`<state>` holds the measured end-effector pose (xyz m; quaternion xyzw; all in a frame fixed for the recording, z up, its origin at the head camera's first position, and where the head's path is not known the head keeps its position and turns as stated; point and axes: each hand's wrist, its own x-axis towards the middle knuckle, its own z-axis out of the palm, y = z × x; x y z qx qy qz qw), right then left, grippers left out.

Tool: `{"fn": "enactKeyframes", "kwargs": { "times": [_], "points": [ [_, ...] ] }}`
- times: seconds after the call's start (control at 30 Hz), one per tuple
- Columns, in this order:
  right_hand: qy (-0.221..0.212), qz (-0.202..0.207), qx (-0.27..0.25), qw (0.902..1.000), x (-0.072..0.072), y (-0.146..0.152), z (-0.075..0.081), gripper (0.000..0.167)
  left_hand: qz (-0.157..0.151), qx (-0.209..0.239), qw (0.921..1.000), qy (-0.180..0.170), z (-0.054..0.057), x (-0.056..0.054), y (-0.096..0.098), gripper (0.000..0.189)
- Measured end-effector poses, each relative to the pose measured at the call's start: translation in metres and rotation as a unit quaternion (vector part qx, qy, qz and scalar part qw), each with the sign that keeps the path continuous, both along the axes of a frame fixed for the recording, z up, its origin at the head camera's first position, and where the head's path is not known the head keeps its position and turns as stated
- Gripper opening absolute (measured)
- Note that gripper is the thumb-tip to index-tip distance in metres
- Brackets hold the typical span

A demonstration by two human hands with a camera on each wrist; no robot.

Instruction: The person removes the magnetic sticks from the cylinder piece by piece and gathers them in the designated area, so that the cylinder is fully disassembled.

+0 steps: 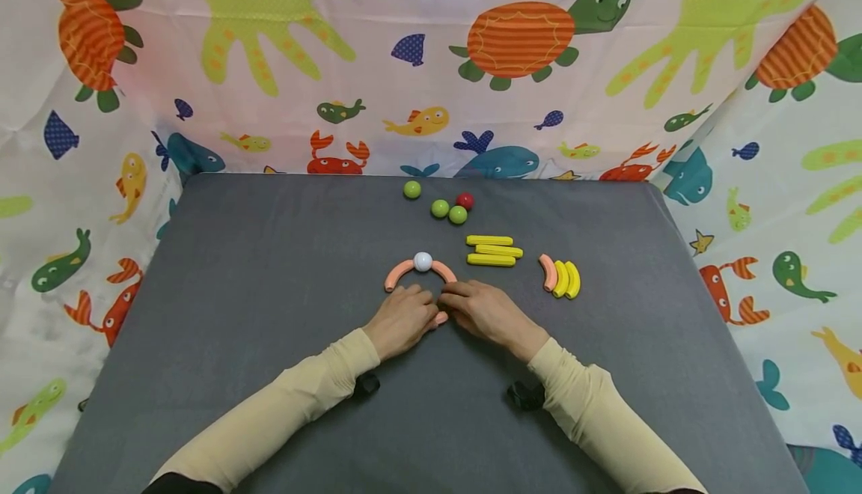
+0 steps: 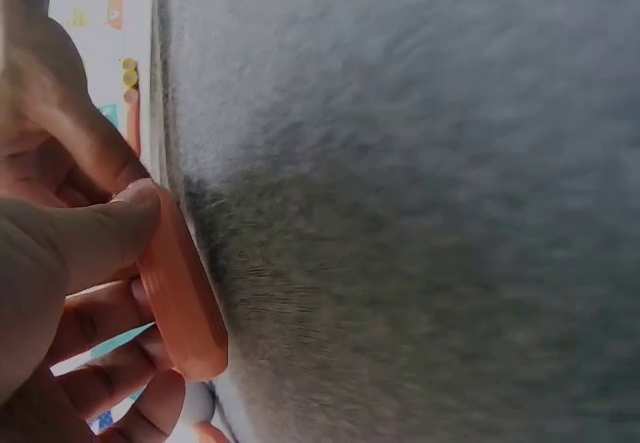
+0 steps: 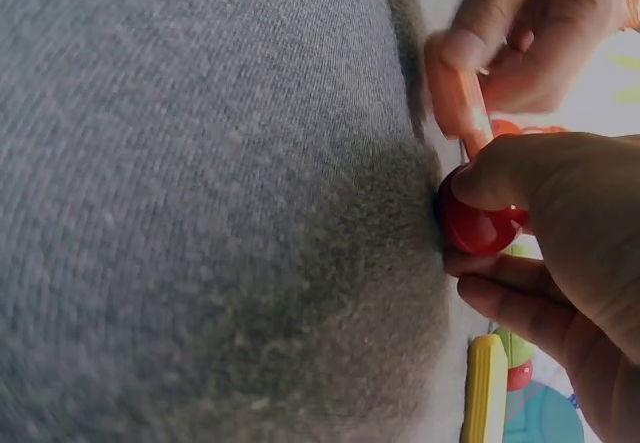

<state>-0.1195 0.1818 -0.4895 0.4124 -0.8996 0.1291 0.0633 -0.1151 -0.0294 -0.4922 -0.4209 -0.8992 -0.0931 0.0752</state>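
Between thumb and fingers, my left hand (image 1: 402,320) pinches a salmon-pink curved rod (image 2: 185,293), whose end shows beside the hand in the head view. My right hand (image 1: 493,316) holds a red ball (image 3: 480,223) close to the cloth, thumb on one side and fingers on the other; the head view hides this ball. Just beyond the hands, a white ball (image 1: 423,261) sits between two other pink curved rods, one on the left (image 1: 397,275) and one on the right (image 1: 444,272), forming an arch. The right rod's lower end is close to my right fingers.
Three yellow straight rods (image 1: 494,250) lie beyond my right hand. Farther right are a pink curved rod (image 1: 548,273) and two yellow curved ones (image 1: 566,279). Green balls (image 1: 440,209) and another red ball (image 1: 465,200) are near the grey table's (image 1: 283,239) far edge.
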Motion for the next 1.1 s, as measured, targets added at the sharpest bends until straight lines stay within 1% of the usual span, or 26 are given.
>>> {"fn": "enactKeyframes", "kwargs": {
  "times": [0.1,0.2,0.3,0.37,0.43,0.5,0.53,0.6,0.67,0.77,0.83,0.93,1.0,1.07,1.1],
  "points": [
    [0.001,-0.005,0.009,0.9999,0.000,-0.001,0.000,0.029,-0.013,0.000,0.9995,0.028,-0.002,0.001,-0.005,0.019],
    [0.008,-0.007,0.011,0.9999,0.000,-0.001,0.001,0.029,-0.019,-0.019,0.9972,0.070,-0.004,0.001,-0.008,0.019],
    [0.009,-0.006,0.011,0.9999,-0.001,-0.001,0.002,0.029,-0.009,-0.044,0.9942,0.097,-0.002,0.003,-0.009,0.013],
    [0.002,-0.006,0.012,0.9999,-0.001,-0.002,0.002,0.029,0.008,-0.051,0.9939,0.098,0.000,0.004,-0.010,0.004],
    [-0.005,-0.008,0.017,0.9998,-0.001,-0.002,0.002,0.029,0.045,-0.032,0.9959,0.072,0.003,0.006,-0.009,0.001],
    [-0.008,-0.011,0.020,0.9997,-0.001,-0.002,0.002,0.030,0.093,0.001,0.9952,0.029,0.005,0.006,-0.007,0.008],
    [-0.010,-0.012,0.019,0.9997,-0.001,-0.002,0.001,0.031,0.119,0.017,0.9927,0.005,0.006,0.006,-0.005,0.013],
    [-0.014,-0.013,0.018,0.9997,0.000,-0.002,0.000,0.031,0.165,0.041,0.9841,-0.050,0.006,0.004,-0.001,0.024],
    [-0.018,-0.010,0.016,0.9997,0.001,-0.002,-0.001,0.031,0.192,0.049,0.9749,-0.102,0.006,0.002,0.001,0.028],
    [-0.021,-0.005,0.010,0.9997,0.001,-0.003,-0.003,0.031,0.201,0.050,0.9653,-0.160,0.004,0.000,0.003,0.026],
    [-0.016,-0.004,0.006,0.9999,0.001,-0.003,-0.003,0.030,0.195,0.060,0.9624,-0.179,0.003,0.000,0.002,0.023],
    [-0.004,-0.007,0.007,0.9999,0.001,-0.002,-0.002,0.030,0.183,0.083,0.9619,-0.185,0.005,-0.001,-0.002,0.018],
    [-0.003,-0.010,0.009,0.9999,0.000,-0.002,-0.001,0.030,0.178,0.101,0.9624,-0.178,0.009,-0.002,-0.007,0.016],
    [-0.007,-0.011,0.012,0.9998,0.000,-0.002,-0.001,0.031,0.186,0.119,0.9611,-0.166,0.017,-0.004,-0.017,0.015],
    [-0.009,-0.010,0.012,0.9998,-0.001,-0.001,0.000,0.030,0.195,0.127,0.9587,-0.164,0.022,-0.006,-0.024,0.015]
  ]
}}
